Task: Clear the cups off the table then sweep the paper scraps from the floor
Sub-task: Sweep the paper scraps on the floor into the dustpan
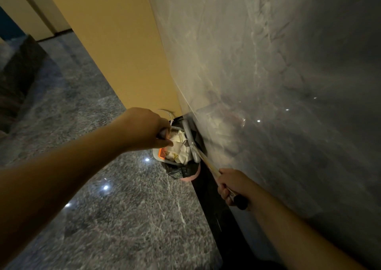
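Nearby, dark skirting point(208, 197), grey marble wall point(268, 63), lined bin point(181, 171) beneath dustpan point(165, 156)

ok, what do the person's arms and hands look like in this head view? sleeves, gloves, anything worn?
Both forearms are bare for all of their visible length: no sleeves in frame. The left hand and right hand are bare too, with no gloves. No watch, bracelet or ring shows, though the light is dim and the fingers are partly hidden. No markings are visible on either arm.
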Motion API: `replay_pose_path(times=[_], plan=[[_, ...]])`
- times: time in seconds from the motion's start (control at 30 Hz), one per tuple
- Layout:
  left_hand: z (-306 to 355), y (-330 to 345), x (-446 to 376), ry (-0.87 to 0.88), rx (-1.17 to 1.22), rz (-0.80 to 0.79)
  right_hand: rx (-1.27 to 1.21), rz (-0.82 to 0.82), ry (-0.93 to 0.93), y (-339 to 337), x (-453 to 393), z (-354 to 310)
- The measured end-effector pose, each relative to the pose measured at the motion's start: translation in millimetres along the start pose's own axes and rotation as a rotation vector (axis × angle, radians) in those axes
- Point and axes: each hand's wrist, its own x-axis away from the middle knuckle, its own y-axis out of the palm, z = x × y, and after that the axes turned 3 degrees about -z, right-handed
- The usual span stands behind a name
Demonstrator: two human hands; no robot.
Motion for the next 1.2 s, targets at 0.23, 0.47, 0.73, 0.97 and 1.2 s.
replay_pose_path(times=[0.23, 0.47, 0.73, 0.97, 1.2], plan=[[6, 2, -9, -0.063, -0.043, -0.076, -0.010, -0.023, 0.009, 3, 1, -1], [15, -9, -18, -0.191, -0.070, 0.080, 0.053, -0.010, -0.025, 6, 1, 0], [8, -8, -8, -0.236, -0.017, 0.066, 0.113, 0.009, -0.070, 7, 3, 0], [2, -1, 3, -0.067, -0.104, 0.049, 0.125, 0.038, -0.083, 10, 4, -1], [-3, -8, 1, -0.100, -0.105, 0.115, 0.089, 0.013, -0.050, 9, 1, 1]])
